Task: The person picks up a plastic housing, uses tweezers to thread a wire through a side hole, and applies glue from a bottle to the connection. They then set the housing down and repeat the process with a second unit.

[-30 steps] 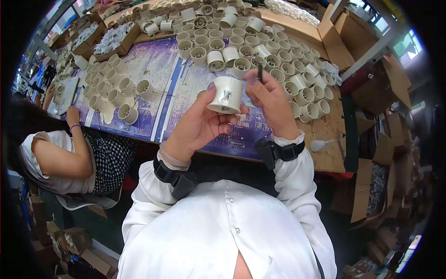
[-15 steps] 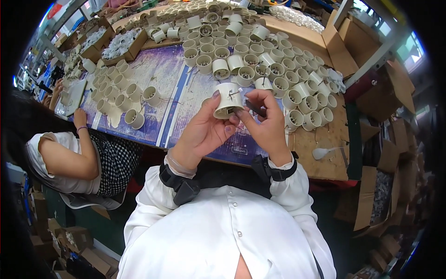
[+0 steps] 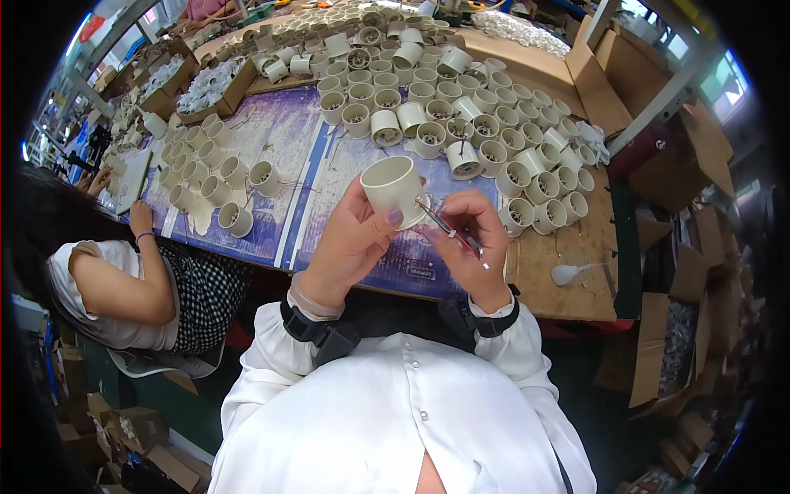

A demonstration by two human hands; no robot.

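**Cream cylindrical cup [image 3: 388,189] being held up, its wires [image 3: 444,223] being handled at the side**

The cup is being held above the purple-printed sheet [image 3: 276,132], tilted, with its mouth facing upward. It is being gripped by the left hand [image 3: 341,247], whose thumb is being pressed against the near wall. At the cup's lower right, the red and dark wires are being pinched by the right hand [image 3: 471,239]; whether a tool is also being held there cannot be told. A small white end piece [image 3: 485,266] is hanging free at the wires' outer end.

As far as can be judged, the wires are already being led out through the cup's wall, while their outer ends are not yet being joined to anything. No fitting is showing in the visible part of the interior; the bottom is being hidden.

Beyond the cup and to its right, a crowd of similar cups [image 3: 467,108] is standing and lying, many with fittings inside. To its left, a smaller group of cups [image 3: 239,222] is standing. Finished and unfinished cups cannot be told apart.
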